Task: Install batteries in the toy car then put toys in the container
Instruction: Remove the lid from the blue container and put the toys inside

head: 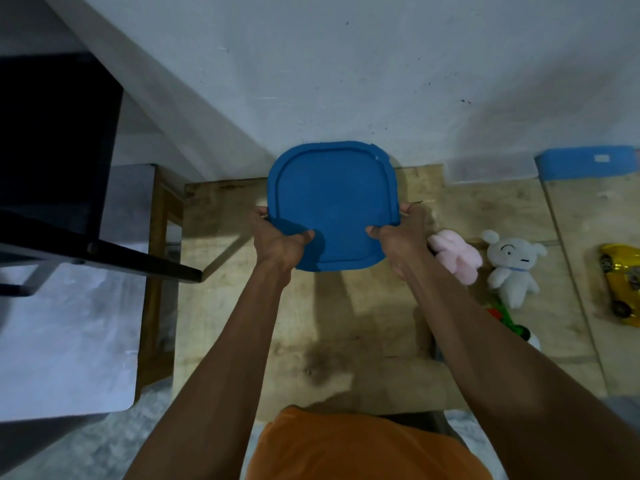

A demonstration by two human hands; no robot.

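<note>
A blue square container lid (332, 199) fills the middle of the view, over the far part of the wooden table (363, 323). My left hand (280, 240) grips its near-left corner, thumb on top. My right hand (401, 237) grips its near-right corner the same way. What lies under the lid is hidden. To the right on the table lie a pink plush toy (457, 254), a white plush dog (512, 268) and a yellow toy car (623, 285). A green and red toy (505, 317) shows partly behind my right forearm.
A second container with a blue lid (585, 162) and clear walls stands at the back right against the white wall. A black chair (59, 161) stands to the left of the table, over a grey floor. My orange clothing is at the bottom edge.
</note>
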